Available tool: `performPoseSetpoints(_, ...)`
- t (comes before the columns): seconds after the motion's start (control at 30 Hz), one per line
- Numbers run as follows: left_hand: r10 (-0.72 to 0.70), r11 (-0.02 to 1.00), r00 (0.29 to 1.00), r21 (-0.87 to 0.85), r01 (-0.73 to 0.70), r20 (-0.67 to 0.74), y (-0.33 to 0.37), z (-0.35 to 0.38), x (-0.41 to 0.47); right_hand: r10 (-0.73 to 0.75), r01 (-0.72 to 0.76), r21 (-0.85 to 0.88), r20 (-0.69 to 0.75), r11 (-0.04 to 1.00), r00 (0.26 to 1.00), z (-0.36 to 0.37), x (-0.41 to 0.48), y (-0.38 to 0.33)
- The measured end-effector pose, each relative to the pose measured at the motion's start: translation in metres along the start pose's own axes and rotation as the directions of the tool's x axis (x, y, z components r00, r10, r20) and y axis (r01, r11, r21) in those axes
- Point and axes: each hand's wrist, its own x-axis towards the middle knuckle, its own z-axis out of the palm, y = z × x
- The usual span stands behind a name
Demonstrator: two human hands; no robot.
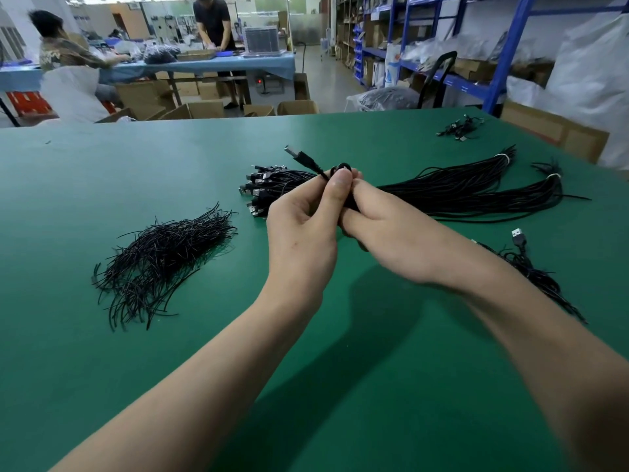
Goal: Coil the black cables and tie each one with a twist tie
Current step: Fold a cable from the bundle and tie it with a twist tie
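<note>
Over the green table (pixel 102 352) the left hand (pixel 303 229) and right hand (pixel 388 233) meet, both pinching one black cable (pixel 307 161), its plug poking up leftward. Twist ties (pixel 160 257) lie heaped to the left, and bundled cables (pixel 442 192) lie just behind the hands.

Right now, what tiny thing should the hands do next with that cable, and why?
Probably twist the small black loop above the fingertips tight. The left hand and the right hand both pinch the cable together there, with its USB plug poking out, so it looks bundled. I cannot tell if the loop is closed yet.
</note>
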Motion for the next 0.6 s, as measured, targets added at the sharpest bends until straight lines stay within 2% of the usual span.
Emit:
performPoseSetpoints(0.07,0.000,1.000,1.000,-0.010,-0.001,-0.006,0.000,-0.001,0.001,0.030,-0.041,0.219,0.055,0.975,0.998,-0.003,-0.001,0.000)
performPoseSetpoints(0.13,-0.011,1.000,1.000,-0.016,0.011,-0.006,0.001,-0.003,0.003,0.058,-0.095,0.418,0.099,0.904,0.993,-0.007,-0.002,0.002)
performPoseSetpoints(0.23,-0.051,0.997,0.999,-0.051,0.052,0.007,0.004,-0.004,0.003,0.031,-0.104,0.571,0.136,0.814,0.990,-0.010,-0.004,0.003)
performPoseSetpoints(0.37,-0.052,0.999,0.995,0.020,0.051,0.082,0.004,-0.008,0.007,0.058,-0.110,0.395,0.142,0.912,0.988,-0.008,-0.005,0.005)
performPoseSetpoints(0.6,-0.067,0.993,0.935,0.116,0.028,0.348,0.008,-0.023,0.020,0.053,-0.103,0.274,0.186,0.956,0.981,-0.014,-0.009,0.005)
